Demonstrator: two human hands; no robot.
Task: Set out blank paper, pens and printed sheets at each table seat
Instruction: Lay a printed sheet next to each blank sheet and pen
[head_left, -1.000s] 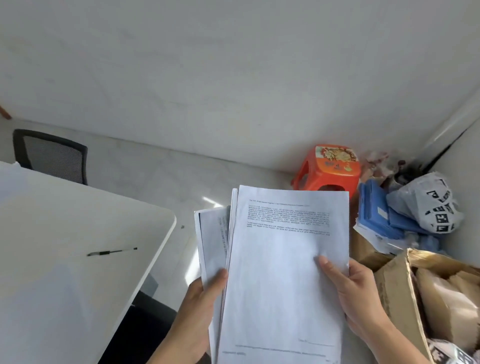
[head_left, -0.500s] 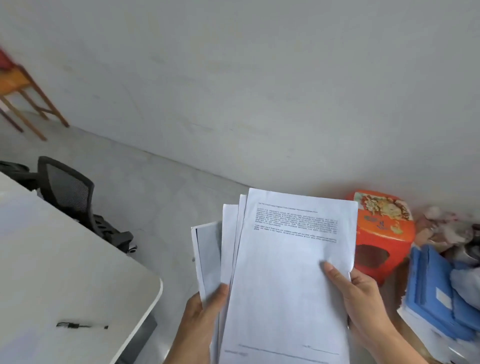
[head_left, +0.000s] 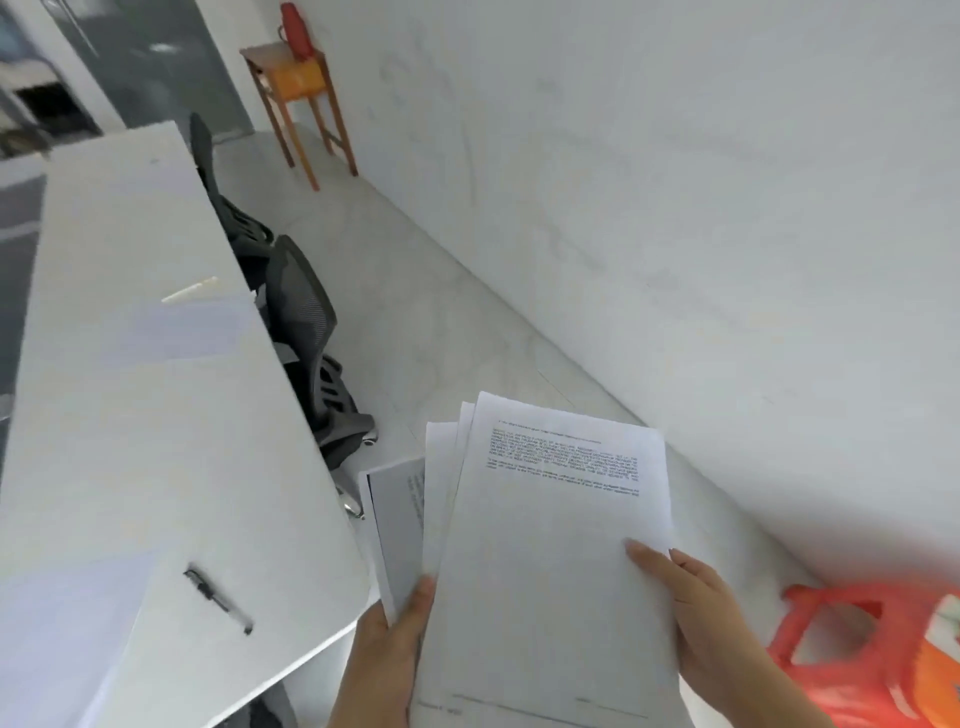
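Here, a long white desk (head_left: 156, 415) fills the left, with dark mesh chairs (head_left: 301, 312) along its right edge, then pale floor (head_left: 441, 322) and a white wall (head_left: 675, 182). A black pen (head_left: 218, 600) lies near the desk's near corner. Just off that corner, the fanned printed sheets (head_left: 556, 561) are held up. The left hand (head_left: 384, 660) pinches their lower left edge, and the right hand (head_left: 696, 618) grips the top sheet's right edge.

Fanned white printed paper sheets (head_left: 550, 561) look matt. The long white table (head_left: 130, 415) is smooth, faintly sheened, the black plastic pen (head_left: 218, 600) dull. The grey office chair (head_left: 301, 306) has a mesh back; the tall brown stand (head_left: 311, 114) is wood, the orange stool (head_left: 872, 660) shiny plastic.
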